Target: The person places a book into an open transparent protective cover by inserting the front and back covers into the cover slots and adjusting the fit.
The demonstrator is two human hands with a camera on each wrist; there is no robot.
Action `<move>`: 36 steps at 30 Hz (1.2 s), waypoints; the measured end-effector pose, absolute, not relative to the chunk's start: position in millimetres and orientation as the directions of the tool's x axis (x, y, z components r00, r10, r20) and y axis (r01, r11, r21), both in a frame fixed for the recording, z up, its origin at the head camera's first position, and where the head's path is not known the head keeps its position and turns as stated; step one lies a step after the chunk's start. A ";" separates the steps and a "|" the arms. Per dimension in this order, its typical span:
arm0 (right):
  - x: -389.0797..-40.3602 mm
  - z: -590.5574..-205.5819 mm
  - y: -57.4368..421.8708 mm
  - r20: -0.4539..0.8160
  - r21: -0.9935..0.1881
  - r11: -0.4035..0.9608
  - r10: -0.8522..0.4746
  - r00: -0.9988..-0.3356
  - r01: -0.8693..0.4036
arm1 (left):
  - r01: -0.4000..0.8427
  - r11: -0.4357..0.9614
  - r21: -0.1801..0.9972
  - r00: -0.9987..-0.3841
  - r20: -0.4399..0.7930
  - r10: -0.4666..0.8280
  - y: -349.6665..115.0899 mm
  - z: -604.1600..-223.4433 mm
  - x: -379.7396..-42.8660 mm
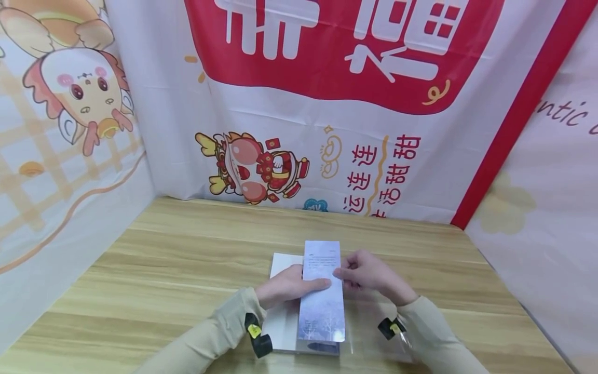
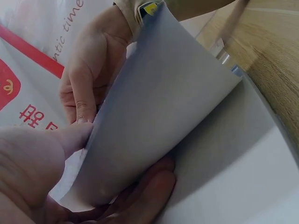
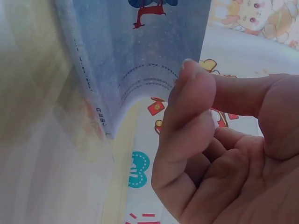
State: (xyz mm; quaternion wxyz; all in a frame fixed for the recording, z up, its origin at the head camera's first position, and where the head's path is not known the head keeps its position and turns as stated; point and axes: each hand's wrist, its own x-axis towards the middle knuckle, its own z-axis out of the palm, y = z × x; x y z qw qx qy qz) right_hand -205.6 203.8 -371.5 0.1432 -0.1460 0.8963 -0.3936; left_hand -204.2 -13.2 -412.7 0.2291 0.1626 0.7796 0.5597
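A pale blue book jacket [image 1: 322, 306] printed with bare trees and small text lies over a white-covered book [image 1: 282, 327] at the table's front. My left hand [image 1: 289, 284] pinches its flap, thumb on top and fingers tucked beneath. From the right, my right hand [image 1: 369, 270] pinches the flap's edge between thumb and forefinger. In the left wrist view the flap's plain inner side [image 2: 145, 107] bows up from the book's white surface [image 2: 229, 149]. The right wrist view shows the jacket's blue outer side [image 3: 140, 51] with a red deer figure, curving beside my fingertips [image 3: 194, 86].
Clear plastic film [image 1: 374, 332] lies on the wooden table [image 1: 187, 259] to the right of the book, partly under my right forearm. A printed cloth backdrop [image 1: 289, 114] hangs behind the table's far edge, with more cloth along both sides.
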 end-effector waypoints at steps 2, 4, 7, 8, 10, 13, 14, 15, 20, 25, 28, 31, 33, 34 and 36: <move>-205.7 -372.2 203.9 -0.144 -0.755 0.639 -0.383 -0.912 -0.149 | 0.024 0.364 0.931 -0.854 -0.170 0.492 -13.1 -412.6 -204.7; -205.5 -373.2 204.7 -0.143 -0.749 0.641 -0.403 -0.904 -0.167 | 0.030 0.385 0.922 -0.859 -0.173 0.481 -13.1 -412.8 -204.3; -204.2 -373.3 207.5 -0.143 -0.734 0.647 -0.442 -0.885 -0.205 | 0.026 0.377 0.926 -0.864 -0.168 0.474 -12.6 -413.8 -203.7; -203.9 -373.2 208.9 -0.138 -0.726 0.650 -0.457 -0.879 -0.224 | 0.027 0.371 0.928 -0.866 -0.164 0.473 -12.5 -414.6 -203.7; -203.0 -371.7 212.2 -0.121 -0.712 0.652 -0.479 -0.869 -0.260 | 0.031 0.355 0.934 -0.869 -0.151 0.472 -12.8 -415.3 -203.8; -202.2 -369.2 218.7 -0.069 -0.668 0.667 -0.497 -0.865 -0.330 | 0.042 0.349 0.936 -0.872 -0.137 0.471 -14.0 -415.4 -203.9; -202.1 -368.8 221.3 -0.048 -0.643 0.678 -0.499 -0.865 -0.355 | 0.046 0.351 0.935 -0.872 -0.134 0.471 -14.2 -415.4 -204.1; -201.9 -368.4 224.1 -0.034 -0.620 0.692 -0.495 -0.868 -0.370 | 0.045 0.353 0.934 -0.872 -0.136 0.471 -14.5 -415.3 -204.1; -198.0 -369.3 240.0 -0.030 -0.458 0.789 -0.474 -0.880 -0.410 | 0.038 0.377 0.925 -0.863 -0.160 0.479 -13.3 -416.7 -205.1; -192.4 -376.5 253.0 -0.112 -0.365 0.808 -0.532 -0.840 -0.463 | 0.030 0.387 0.921 -0.865 -0.171 0.473 -12.4 -416.6 -204.9; -191.0 -382.3 254.7 -0.215 -0.381 0.833 -0.501 -0.838 -0.400 | 0.027 0.385 0.923 -0.866 -0.171 0.471 -12.5 -416.3 -204.4; -192.4 -388.7 255.4 -0.295 -0.382 0.852 -0.480 -0.827 -0.358 | 0.034 0.384 0.923 -0.865 -0.165 0.473 -13.3 -416.1 -204.2; -193.6 -391.8 256.2 -0.319 -0.372 0.850 -0.494 -0.809 -0.373 | 0.038 0.390 0.920 -0.866 -0.164 0.472 -14.1 -415.3 -204.2; -193.9 -393.0 256.1 -0.325 -0.365 0.850 -0.499 -0.803 -0.381 | 0.038 0.392 0.919 -0.867 -0.165 0.470 -14.4 -414.8 -204.2; -193.8 -394.8 255.4 -0.336 -0.344 0.855 -0.499 -0.799 -0.389 | 0.038 0.405 0.913 -0.871 -0.169 0.462 -14.8 -413.2 -203.7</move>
